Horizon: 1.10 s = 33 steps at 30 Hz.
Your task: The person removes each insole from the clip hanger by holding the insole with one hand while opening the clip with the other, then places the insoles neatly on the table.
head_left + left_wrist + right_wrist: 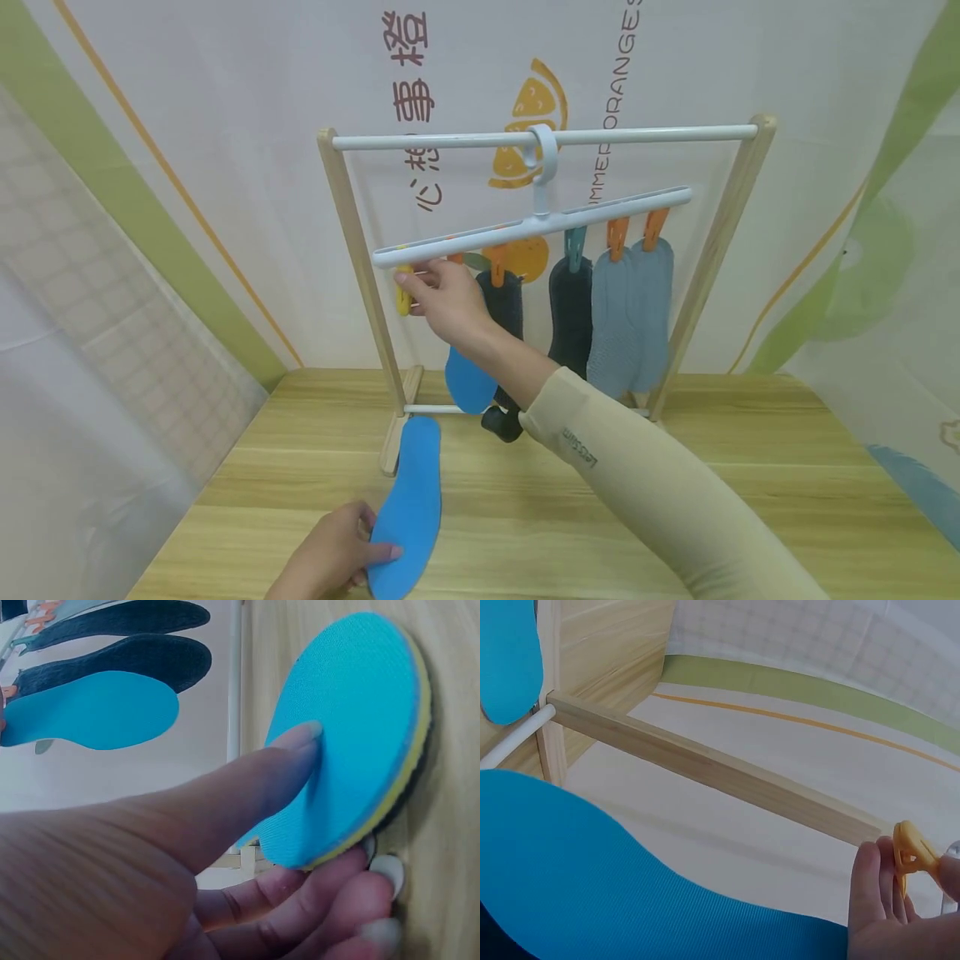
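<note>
Low at the front, my left hand [330,546] pinches the heel end of a blue insole [408,508], thumb on its blue face and fingers beneath. The left wrist view shows a yellow layer along this insole's edge [426,697]. Up at the left end of the white hanger [540,223], my right hand [453,304] holds a yellow clothespin [404,292] between thumb and fingers. Nothing shows in that clothespin's mouth in the right wrist view. A second blue insole [468,383] hangs just beyond my right hand, its top hidden in the head view.
Orange and teal clothespins [575,248] hold dark insoles [572,312] and grey-blue insoles [613,325] along the hanger. The hanger slopes down leftward, hooked on the white bar [660,134] of a wooden rack [360,267]. The rack stands on a wood-grain table [300,450].
</note>
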### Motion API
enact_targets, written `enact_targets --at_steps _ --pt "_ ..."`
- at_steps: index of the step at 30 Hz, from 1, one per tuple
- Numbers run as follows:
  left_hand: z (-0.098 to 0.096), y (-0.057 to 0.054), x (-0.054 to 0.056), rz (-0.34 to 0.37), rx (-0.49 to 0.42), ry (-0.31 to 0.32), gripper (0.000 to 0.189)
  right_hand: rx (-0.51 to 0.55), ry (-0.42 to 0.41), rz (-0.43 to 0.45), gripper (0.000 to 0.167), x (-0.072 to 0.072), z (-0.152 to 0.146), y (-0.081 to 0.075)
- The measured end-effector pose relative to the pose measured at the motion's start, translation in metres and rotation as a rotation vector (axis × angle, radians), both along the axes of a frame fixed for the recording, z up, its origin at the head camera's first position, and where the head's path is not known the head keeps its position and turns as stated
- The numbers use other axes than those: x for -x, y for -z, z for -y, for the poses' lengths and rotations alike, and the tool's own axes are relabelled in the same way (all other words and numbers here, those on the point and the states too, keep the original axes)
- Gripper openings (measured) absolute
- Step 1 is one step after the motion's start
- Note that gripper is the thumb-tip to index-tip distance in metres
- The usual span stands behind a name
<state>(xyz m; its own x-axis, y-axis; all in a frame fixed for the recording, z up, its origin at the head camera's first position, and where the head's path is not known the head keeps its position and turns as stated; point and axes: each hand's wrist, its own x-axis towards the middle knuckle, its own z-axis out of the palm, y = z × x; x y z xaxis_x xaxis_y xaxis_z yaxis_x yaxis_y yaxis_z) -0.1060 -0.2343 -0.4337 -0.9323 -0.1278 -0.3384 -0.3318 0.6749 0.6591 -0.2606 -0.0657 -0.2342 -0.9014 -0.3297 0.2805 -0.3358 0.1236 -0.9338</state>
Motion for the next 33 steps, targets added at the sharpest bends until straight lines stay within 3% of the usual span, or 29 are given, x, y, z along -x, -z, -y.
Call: enact_targets --at_steps 9,28,33 --pt "0.000 -0.001 0.003 0.011 0.180 0.021 0.054 0.018 -0.046 -0.001 0.034 -0.008 -0.002 -0.004" --pt "0.003 0.001 0.001 0.002 0.231 0.040 0.054 0.020 -0.078 -0.005 0.034 -0.014 -0.005 -0.006" --pt "0.002 -0.002 0.000 -0.030 0.305 0.082 0.057 0.019 -0.073 0.003 0.034 -0.014 -0.006 -0.006"
